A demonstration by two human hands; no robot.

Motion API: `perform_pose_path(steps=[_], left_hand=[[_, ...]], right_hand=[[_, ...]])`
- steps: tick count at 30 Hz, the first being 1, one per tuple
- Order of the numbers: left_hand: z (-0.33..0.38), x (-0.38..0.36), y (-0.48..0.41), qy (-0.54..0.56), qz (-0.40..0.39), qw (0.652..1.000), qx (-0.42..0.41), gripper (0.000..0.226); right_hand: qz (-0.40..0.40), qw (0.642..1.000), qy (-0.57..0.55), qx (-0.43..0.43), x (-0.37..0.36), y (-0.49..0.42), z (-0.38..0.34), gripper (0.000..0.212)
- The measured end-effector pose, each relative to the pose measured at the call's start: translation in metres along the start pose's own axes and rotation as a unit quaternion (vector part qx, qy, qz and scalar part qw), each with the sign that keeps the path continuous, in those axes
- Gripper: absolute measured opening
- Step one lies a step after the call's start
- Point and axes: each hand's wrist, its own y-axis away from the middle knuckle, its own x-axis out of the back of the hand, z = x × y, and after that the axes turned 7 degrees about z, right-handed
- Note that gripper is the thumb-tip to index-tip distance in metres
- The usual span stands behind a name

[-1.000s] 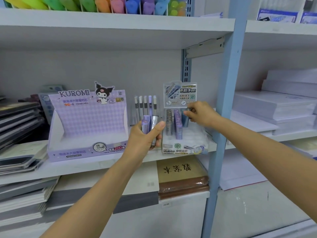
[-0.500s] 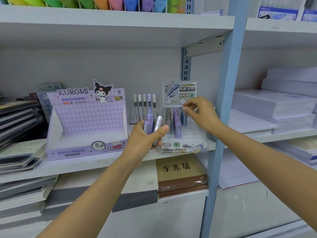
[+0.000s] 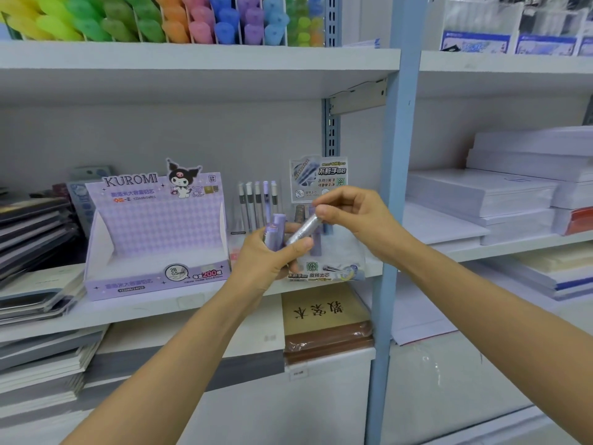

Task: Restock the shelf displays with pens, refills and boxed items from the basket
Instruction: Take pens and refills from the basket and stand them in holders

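Gap: the left hand (image 3: 266,263) and right hand (image 3: 357,216) meet in front of the clear display (image 3: 340,261), between the Kuromi box (image 3: 154,239) and the blue post (image 3: 396,187).
Left grip: curled round the purple tubes (image 3: 275,229), thumb on the lower end of the silver tube (image 3: 303,228).
Right grip: pinches that glittery, tilted tube's top.
Display: glossy plastic on the white shelf (image 3: 154,305), a few tubes upright at its back.

White shelf boards (image 3: 192,69) meet a pale blue upright (image 3: 398,187) (slotted rail (image 3: 330,130) behind) against a grey wall (image 3: 160,133).
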Motion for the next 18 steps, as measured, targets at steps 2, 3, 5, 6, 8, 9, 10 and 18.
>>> perform_pose_path(steps=[2, 3, 5, 6, 8, 9, 10, 18], left_hand=[[0.001, 0.004, 0.001, 0.053, 0.035, 0.998, 0.016, 0.030], [0.001, 0.006, 0.001, 0.073, 0.053, 0.996, 0.020, 0.023], [0.003, 0.006, 0.001, 0.093, 0.076, 0.993, 0.014, 0.009], [0.003, 0.006, 0.002, 0.095, 0.080, 0.992, 0.009, 0.006], [0.004, 0.004, 0.002, 0.087, 0.080, 0.993, 0.003, 0.007], [0.005, 0.003, 0.002, 0.081, 0.081, 0.993, 0.003, 0.008], [0.005, 0.003, 0.003, 0.076, 0.084, 0.994, 0.004, 0.010], [0.012, 0.008, 0.003, 0.080, 0.096, 0.992, 0.003, 0.010]], right_hand=[[0.014, 1.000, -0.017, -0.010, 0.004, 0.006, 0.002, 0.015], [0.001, 1.000, -0.017, -0.026, 0.004, 0.010, 0.003, 0.018], [-0.043, 0.997, -0.008, -0.065, 0.003, 0.017, 0.007, 0.019], [-0.068, 0.995, -0.001, -0.078, 0.001, 0.020, 0.008, 0.018], [-0.108, 0.991, 0.030, -0.077, -0.004, 0.024, 0.007, 0.019], [-0.113, 0.990, 0.047, -0.066, -0.007, 0.024, 0.006, 0.020], [-0.104, 0.992, 0.056, -0.053, -0.010, 0.023, 0.004, 0.020], [-0.134, 0.989, 0.056, -0.008, -0.027, 0.009, -0.011, 0.037]])
